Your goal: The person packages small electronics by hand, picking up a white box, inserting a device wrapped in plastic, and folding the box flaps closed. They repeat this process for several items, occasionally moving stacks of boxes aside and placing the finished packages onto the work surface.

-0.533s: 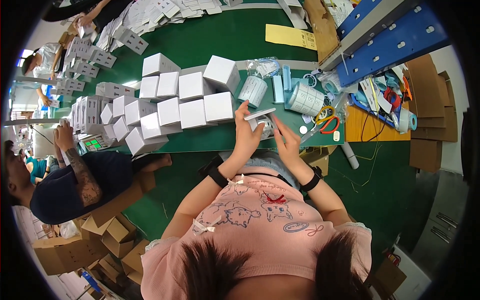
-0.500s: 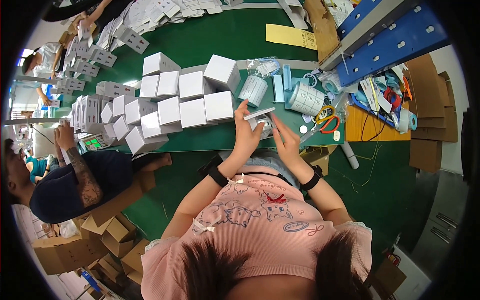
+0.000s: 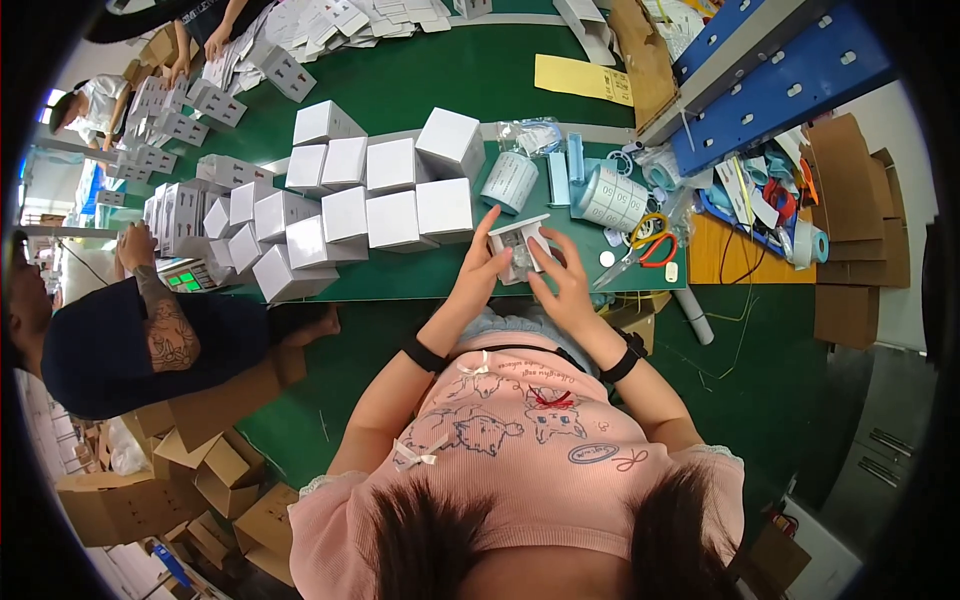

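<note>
A small white box (image 3: 519, 226) is between my hands at the near edge of the green table. Its near side is uncovered, and something clear or greyish shows inside, too small to name. My left hand (image 3: 479, 268) wraps the box's left side, with the index finger reaching up past its corner and the thumb at the opening. My right hand (image 3: 563, 283) grips the right side, its bent fingers pressed against the box wall. Closed white boxes (image 3: 404, 218) stand in staggered rows to the left. Just beyond my hands are a label roll (image 3: 510, 183) and a second, larger label roll (image 3: 613, 196).
Orange-handled scissors (image 3: 654, 247) lie right of my hands. A blue tray (image 3: 740, 212) of odds and ends is farther right, below a blue metal frame (image 3: 780, 92). At left sits a co-worker (image 3: 150, 340) beside a scale with a green display (image 3: 186, 281). Flattened cartons (image 3: 340, 22) cover the far table.
The box has turned so its uncovered side shows more. My right hand's fingers have gone from stretched out to bent against the box. The seated co-worker has shifted left.
</note>
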